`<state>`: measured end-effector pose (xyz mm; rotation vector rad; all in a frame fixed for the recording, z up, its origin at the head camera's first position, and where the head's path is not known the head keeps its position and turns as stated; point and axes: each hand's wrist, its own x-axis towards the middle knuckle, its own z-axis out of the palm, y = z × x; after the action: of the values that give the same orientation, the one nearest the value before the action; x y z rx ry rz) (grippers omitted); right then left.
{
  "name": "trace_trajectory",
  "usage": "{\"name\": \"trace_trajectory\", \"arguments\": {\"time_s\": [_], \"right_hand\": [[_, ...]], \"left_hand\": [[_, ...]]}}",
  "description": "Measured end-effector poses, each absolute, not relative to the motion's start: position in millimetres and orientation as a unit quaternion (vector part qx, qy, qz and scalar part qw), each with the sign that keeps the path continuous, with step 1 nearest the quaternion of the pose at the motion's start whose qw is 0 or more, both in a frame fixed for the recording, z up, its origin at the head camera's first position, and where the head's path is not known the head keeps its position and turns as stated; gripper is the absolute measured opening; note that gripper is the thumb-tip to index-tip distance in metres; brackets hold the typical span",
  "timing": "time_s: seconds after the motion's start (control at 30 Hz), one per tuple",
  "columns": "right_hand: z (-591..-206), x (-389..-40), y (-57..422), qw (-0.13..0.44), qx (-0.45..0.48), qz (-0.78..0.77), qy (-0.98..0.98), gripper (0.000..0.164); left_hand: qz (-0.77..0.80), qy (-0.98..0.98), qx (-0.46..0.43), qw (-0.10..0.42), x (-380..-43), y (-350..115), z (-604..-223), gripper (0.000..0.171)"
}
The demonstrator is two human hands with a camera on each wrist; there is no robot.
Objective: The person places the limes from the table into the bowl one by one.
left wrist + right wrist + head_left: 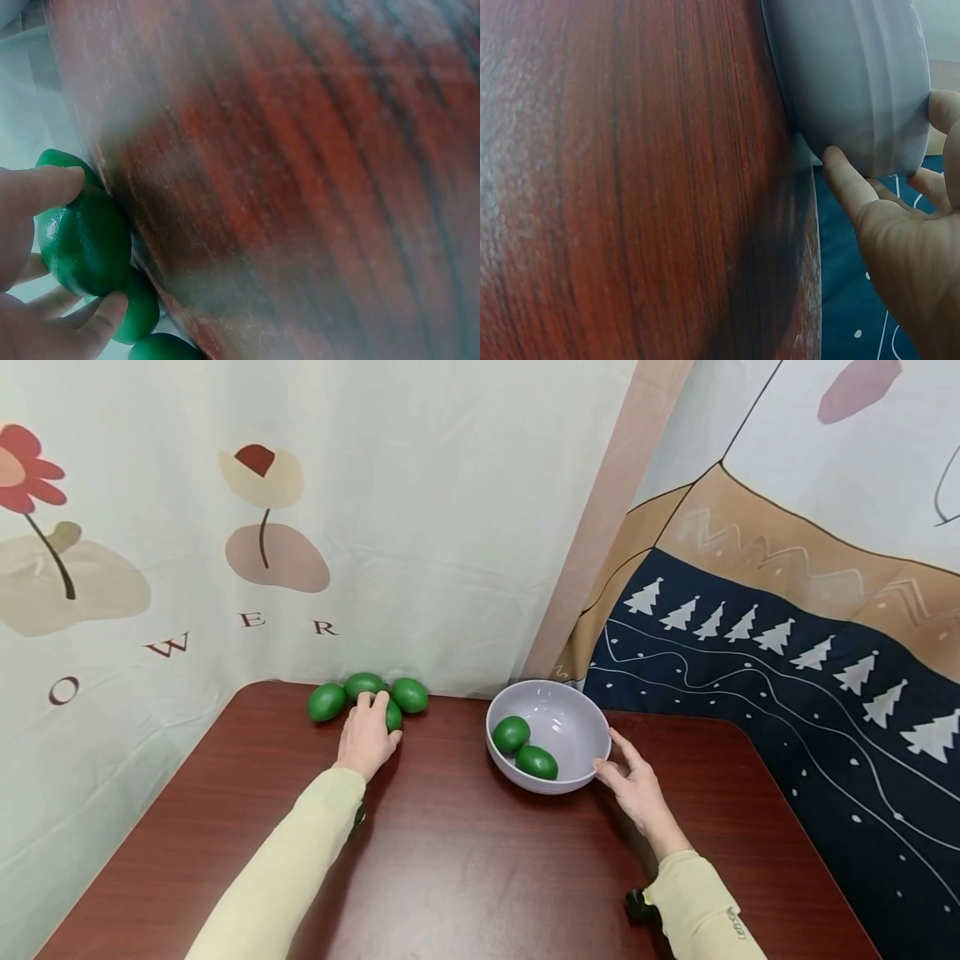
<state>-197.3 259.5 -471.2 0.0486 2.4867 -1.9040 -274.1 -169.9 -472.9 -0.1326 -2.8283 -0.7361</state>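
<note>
At the far left of the table, my left hand (365,739) grips a green lime (393,717) between thumb and fingers; the left wrist view shows the lime (90,244) with fingertips on either side of it. Around it lie more limes: one on the left (327,702), one behind (365,685) and one on the right (410,695). A pale lilac bowl (577,735) stands to the right, with two limes (536,762) inside. My right hand (637,789) holds the bowl's right side, its thumb at the rim and other fingers against the outer wall (847,82).
The dark red wooden table (450,860) ends just behind the limes and bowl. A pale curtain (450,527) with printed flowers hangs behind it. To the right hangs a navy cloth (750,685) printed with white trees.
</note>
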Motion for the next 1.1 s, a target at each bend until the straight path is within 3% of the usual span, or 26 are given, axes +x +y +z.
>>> {"name": "trace_trajectory", "arguments": {"time_s": [0.4,0.87,1.1], "right_hand": [[-469.9,-197.7,259.7,0.007,0.015,-0.609,0.793,0.07],[-470.7,-197.3,261.3,0.016,0.016,-0.603,0.797,0.07],[-471.8,-198.2,261.6,0.009,0.014,-0.604,0.797,0.07]], "left_hand": [[-0.258,-0.956,-0.067,0.123,-268.4,-174.3,-475.7,0.069],[-0.27,-0.954,-0.067,0.108,-264.4,-176.2,-472.2,0.059],[-0.276,-0.952,-0.072,0.107,-263.3,-174.4,-471.1,0.065]]}}
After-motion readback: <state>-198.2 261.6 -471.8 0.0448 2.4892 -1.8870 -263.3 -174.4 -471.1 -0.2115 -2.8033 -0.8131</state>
